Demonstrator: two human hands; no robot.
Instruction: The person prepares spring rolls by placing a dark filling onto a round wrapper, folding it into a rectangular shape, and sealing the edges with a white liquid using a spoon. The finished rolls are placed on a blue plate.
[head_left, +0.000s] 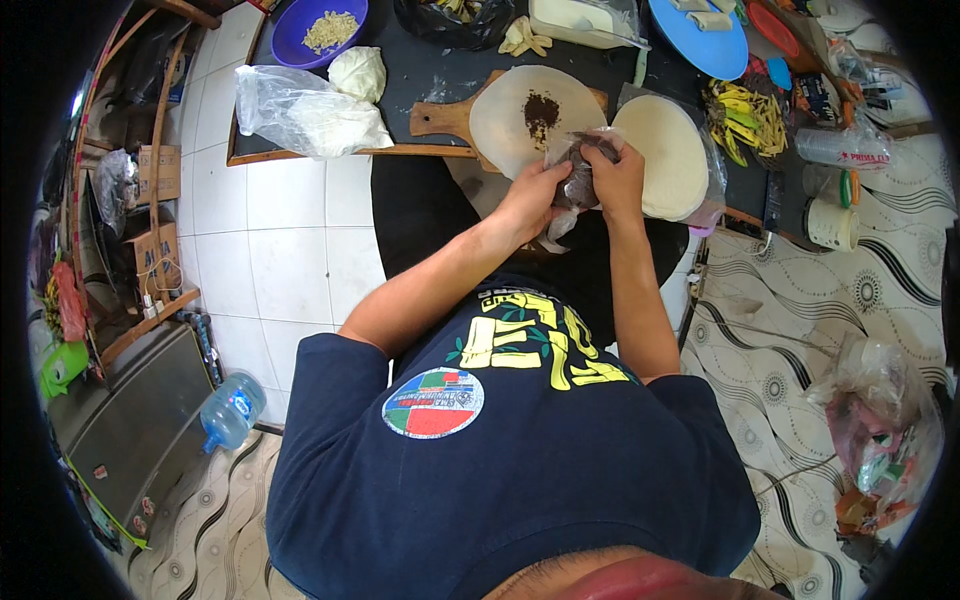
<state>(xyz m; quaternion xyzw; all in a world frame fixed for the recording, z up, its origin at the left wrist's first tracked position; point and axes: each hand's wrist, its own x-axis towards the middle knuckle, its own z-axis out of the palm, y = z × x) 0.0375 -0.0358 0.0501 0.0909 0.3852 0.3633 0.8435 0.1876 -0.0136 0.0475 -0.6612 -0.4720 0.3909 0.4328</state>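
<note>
Both hands hold a clear plastic bag of dark brown granules (577, 184) at the table's near edge. My left hand (534, 196) grips the bag's left side, and my right hand (616, 174) has its fingers at the upper right part of it. Just beyond lies a round, thin pale wrapper sheet (499, 112) on a wooden paddle board (442, 118). A small heap of dark granules (541, 111) rests on that sheet, with a few pale bits below it. To the right, a stack of round wrapper sheets (664, 161) lies on clear plastic.
A purple bowl (283, 34) of chopped pale pieces and a plastic bag with white contents (311, 112) are at the left. Farther back stand a black bag (450, 26) and a clear container (577, 19). Rolled wrappers lie on a blue plate (712, 52), near banana peels (739, 120).
</note>
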